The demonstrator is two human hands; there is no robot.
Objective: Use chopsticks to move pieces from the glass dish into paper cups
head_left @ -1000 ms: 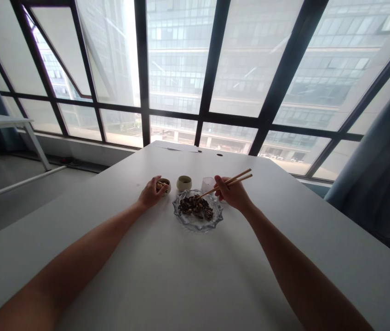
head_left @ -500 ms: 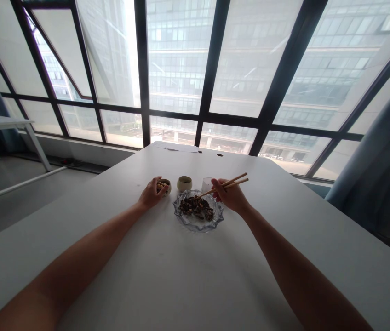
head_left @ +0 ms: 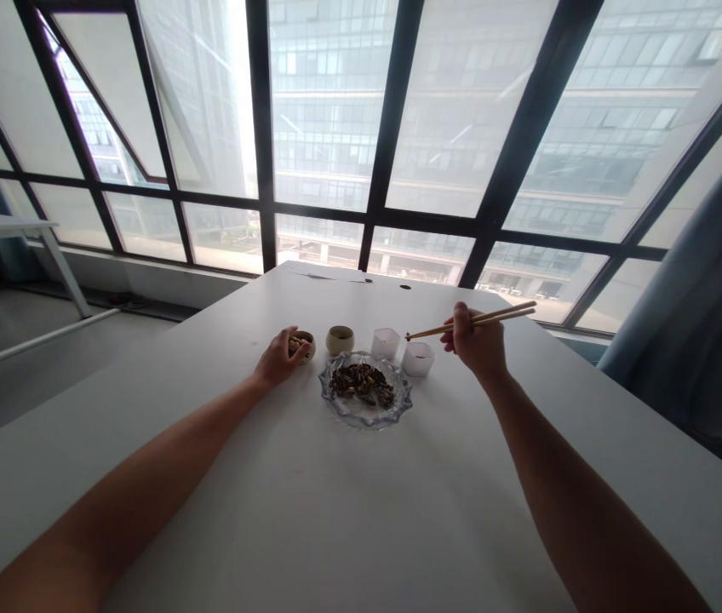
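My left hand (head_left: 280, 356) is wrapped round a small round cup (head_left: 306, 351) with pale nuts in it, on the table. In my right hand (head_left: 477, 339) is a pair of wooden chopsticks (head_left: 505, 313), closed at their tips on a tiny dark piece, perhaps a seed. Those tips hover above two translucent white cups, the farther cup (head_left: 386, 342) and the nearer cup (head_left: 418, 360). A scalloped glass plate (head_left: 367, 420) holds a heap of dark striped seeds (head_left: 361, 383). Behind the plate stands a second small beige cup (head_left: 340, 340), its contents unclear.
All of this stands on a white table (head_left: 310, 511). Sheets of paper (head_left: 329, 274) lie by its far edge, near a dark round spot (head_left: 405, 287). Another white table (head_left: 3, 226) is at left, with large windows beyond and a blue curtain (head_left: 686, 289) at right.
My right hand has moved right and up with the chopsticks, from the seed heap to above the white cups. The nearer white cup is now uncovered. My left hand stays on its cup.
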